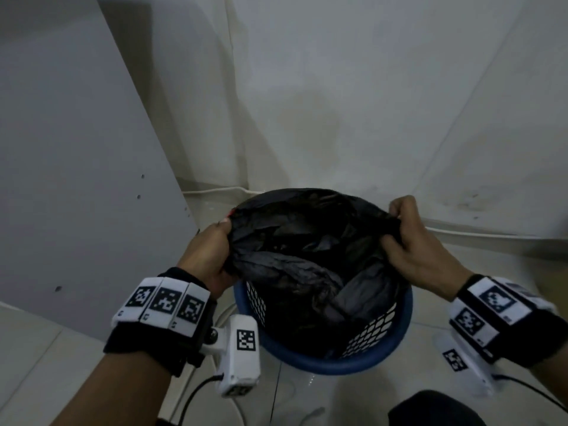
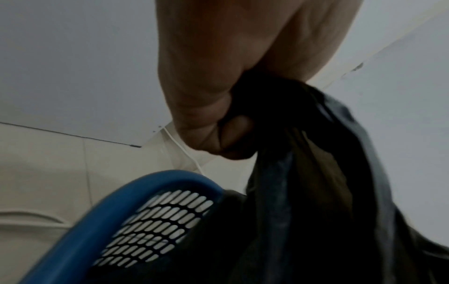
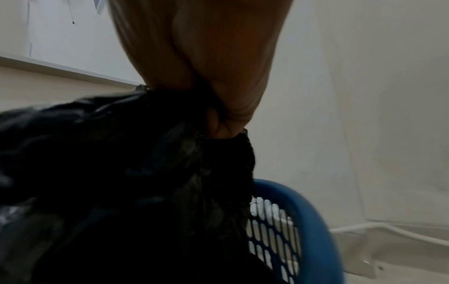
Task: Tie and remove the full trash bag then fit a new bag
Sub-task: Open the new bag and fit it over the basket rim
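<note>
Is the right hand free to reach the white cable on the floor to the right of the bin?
Probably not yet. The right hand grips the black bag edge above the blue bin; the left hand holds the opposite edge. The cable lies unobstructed, but reaching it means letting go.

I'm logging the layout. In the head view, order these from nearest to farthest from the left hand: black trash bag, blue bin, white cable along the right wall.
1. black trash bag, gripped by the left hand
2. blue bin, just below
3. white cable, far right
</note>
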